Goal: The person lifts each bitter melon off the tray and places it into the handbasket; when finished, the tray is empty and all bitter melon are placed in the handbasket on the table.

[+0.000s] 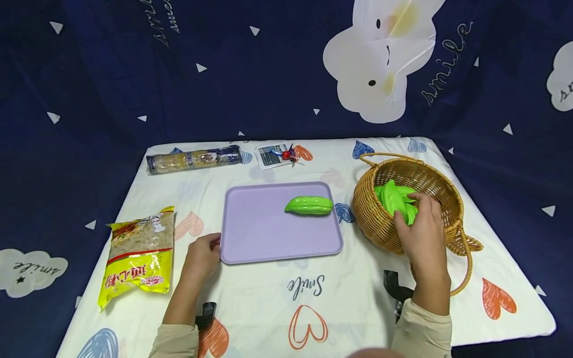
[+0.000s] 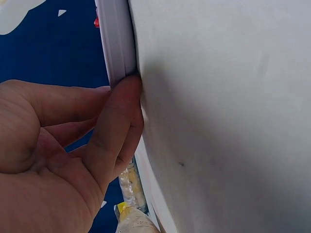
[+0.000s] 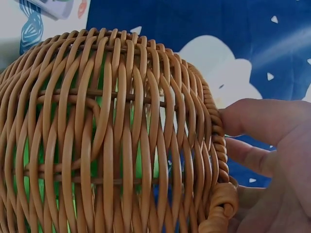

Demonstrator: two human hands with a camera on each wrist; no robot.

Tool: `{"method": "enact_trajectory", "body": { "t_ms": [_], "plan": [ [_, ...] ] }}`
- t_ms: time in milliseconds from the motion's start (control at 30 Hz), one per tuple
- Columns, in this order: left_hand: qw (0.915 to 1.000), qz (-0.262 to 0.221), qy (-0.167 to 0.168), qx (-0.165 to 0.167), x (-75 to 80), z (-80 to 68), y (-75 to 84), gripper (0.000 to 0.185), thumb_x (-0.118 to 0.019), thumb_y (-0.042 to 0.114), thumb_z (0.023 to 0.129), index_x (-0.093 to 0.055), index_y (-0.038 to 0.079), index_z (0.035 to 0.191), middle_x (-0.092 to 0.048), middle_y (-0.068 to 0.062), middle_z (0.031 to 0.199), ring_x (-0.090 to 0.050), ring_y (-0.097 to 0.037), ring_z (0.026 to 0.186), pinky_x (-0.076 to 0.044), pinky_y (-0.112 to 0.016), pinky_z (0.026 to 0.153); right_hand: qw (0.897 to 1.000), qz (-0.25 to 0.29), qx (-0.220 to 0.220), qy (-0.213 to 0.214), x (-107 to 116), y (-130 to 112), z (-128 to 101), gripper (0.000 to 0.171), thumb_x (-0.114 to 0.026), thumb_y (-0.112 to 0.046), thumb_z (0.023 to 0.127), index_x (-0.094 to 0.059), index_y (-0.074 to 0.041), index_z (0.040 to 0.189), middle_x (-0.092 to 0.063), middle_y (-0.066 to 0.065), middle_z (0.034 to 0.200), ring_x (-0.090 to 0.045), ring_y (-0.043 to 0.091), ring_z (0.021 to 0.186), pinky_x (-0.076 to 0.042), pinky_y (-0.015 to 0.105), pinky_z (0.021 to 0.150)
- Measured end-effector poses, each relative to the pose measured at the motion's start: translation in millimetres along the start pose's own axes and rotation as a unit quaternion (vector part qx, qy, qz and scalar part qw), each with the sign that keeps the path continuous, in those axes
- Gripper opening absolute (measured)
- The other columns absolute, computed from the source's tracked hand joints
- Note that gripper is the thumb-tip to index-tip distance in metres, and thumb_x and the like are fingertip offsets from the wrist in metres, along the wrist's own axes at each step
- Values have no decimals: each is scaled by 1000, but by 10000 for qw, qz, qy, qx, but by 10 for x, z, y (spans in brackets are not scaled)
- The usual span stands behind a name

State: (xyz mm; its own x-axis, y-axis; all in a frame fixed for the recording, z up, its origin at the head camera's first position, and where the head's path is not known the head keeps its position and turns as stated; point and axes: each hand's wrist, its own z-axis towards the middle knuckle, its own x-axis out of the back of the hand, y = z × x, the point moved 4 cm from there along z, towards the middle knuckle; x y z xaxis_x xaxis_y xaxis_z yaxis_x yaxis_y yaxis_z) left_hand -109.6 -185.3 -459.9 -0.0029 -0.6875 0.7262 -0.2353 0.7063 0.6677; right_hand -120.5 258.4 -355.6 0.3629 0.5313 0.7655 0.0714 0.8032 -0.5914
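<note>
The left hand (image 1: 202, 256) pinches the left edge of a lilac tray (image 1: 255, 226). In the left wrist view, its fingertips (image 2: 127, 92) meet at the tray's rim (image 2: 116, 43). One green, lengthwise-ridged toy fruit (image 1: 309, 205) lies on the tray's right half. To the right, a round wicker basket (image 1: 376, 226) holds more green toy fruits (image 1: 392, 196). My right hand (image 1: 423, 236) reaches over the basket's near rim, its thumb and fingers apart beside the green fruits. From the right wrist, the basket's weave (image 3: 112, 131) hides most of the fruits, and the fingers (image 3: 250, 119) extend past the rim.
A yellow food bag (image 1: 139, 256) lies at the left. Along the back are a long clear-wrapped package (image 1: 194, 159) and a small flat packet (image 1: 270, 157) with a red-and-blue item (image 1: 286, 155) on it. The basket's handle (image 1: 467, 268) hangs down at its right.
</note>
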Motion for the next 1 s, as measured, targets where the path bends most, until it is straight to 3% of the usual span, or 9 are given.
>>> {"method": "enact_trajectory", "body": {
  "t_ms": [167, 333, 467, 600, 800, 1000],
  "plan": [
    [9999, 47, 84, -77, 11, 6, 2, 35, -52, -3, 89, -61, -10, 122, -69, -22, 104, -64, -32, 94, -50, -47, 84, 9983, 161, 310, 462, -12, -148, -18, 44, -65, -12, 88, -51, -3, 128, -45, 23, 137, -45, 45, 124, -35, 59, 99],
    [9998, 92, 150, -126, 17, 13, 1, 35, -52, -3, 88, -62, -10, 121, -69, -22, 103, -64, -32, 92, -49, -48, 84, 9834, 666, 1463, 840, -169, -549, -104, 38, -68, -3, 83, -57, 1, 119, -53, 21, 129, -50, 37, 122, -39, 51, 101],
    [9997, 79, 168, -154, 22, 25, -5, 35, -52, -3, 89, -62, -10, 121, -69, -22, 103, -64, -33, 93, -50, -48, 85, 9684, 804, 2354, 185, -478, -911, -201, 35, -69, -4, 83, -59, -1, 116, -57, 16, 124, -55, 31, 116, -43, 45, 100],
    [9997, 85, 164, -165, 19, 37, -18, 35, -52, -3, 89, -62, -10, 121, -69, -22, 102, -64, -33, 93, -49, -48, 85, 9568, 485, 2739, -843, -874, -1128, -258, 38, -69, -10, 84, -58, -8, 120, -58, 12, 125, -56, 30, 117, -47, 46, 97],
    [9998, 84, 125, -108, 3, 25, -36, 34, -53, -2, 89, -61, -10, 121, -69, -21, 103, -64, -33, 94, -49, -48, 86, 9434, -72, 2673, -1960, -1385, -1165, -221, 49, -69, -11, 85, -53, -11, 131, -47, 22, 140, -46, 39, 129, -44, 52, 102],
    [9999, 100, 51, -55, 9, 4, -33, 35, -52, -2, 89, -61, -10, 122, -69, -21, 104, -64, -33, 95, -49, -48, 86, 9484, -542, 2290, -2124, -1571, -1013, -101, 63, -73, -8, 82, -46, -7, 139, -34, 30, 145, -31, 43, 138, -34, 55, 109]
  ]
}}
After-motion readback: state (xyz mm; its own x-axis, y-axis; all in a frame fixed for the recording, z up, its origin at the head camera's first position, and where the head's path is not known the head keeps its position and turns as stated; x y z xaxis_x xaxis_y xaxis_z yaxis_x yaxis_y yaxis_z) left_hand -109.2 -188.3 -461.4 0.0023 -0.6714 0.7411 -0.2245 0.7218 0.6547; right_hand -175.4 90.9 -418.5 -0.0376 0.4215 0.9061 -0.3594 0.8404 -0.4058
